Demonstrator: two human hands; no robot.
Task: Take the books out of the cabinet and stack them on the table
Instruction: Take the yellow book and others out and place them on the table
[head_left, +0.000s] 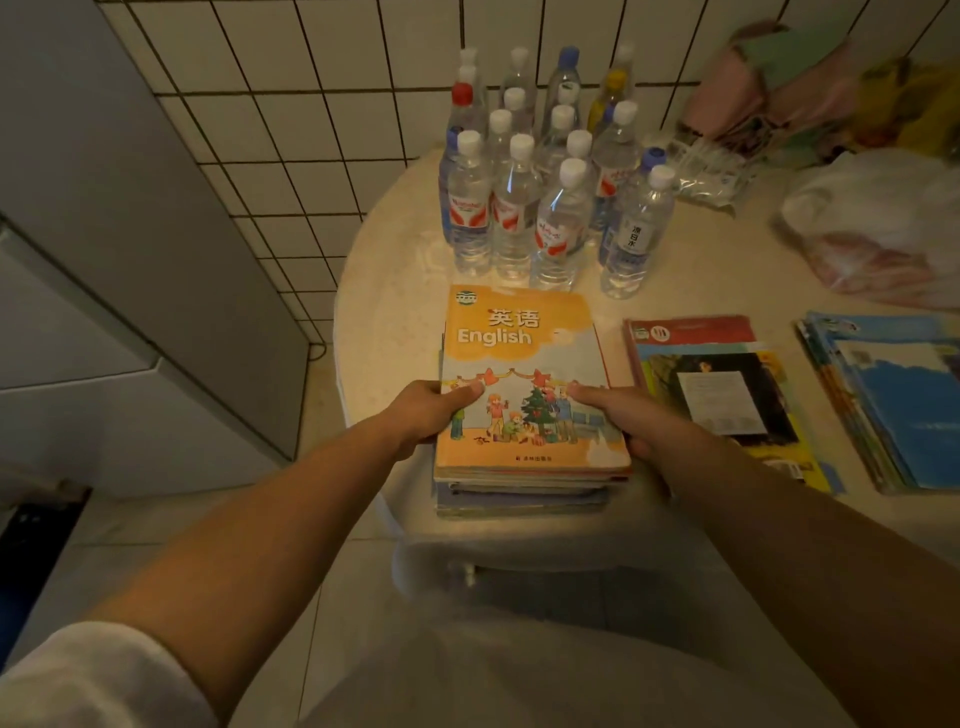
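A stack of books topped by an orange "English" textbook rests at the near edge of the pale round table. My left hand grips the stack's left side, thumb on the cover. My right hand grips its right side the same way. To the right lies a second pile topped by a red and yellow book. Further right lies a third pile with blue covers. The cabinet is not in view.
Several water bottles stand in a cluster just behind the stack. Plastic bags and crumpled packaging lie at the back right. A tiled wall and grey appliance stand left of the table.
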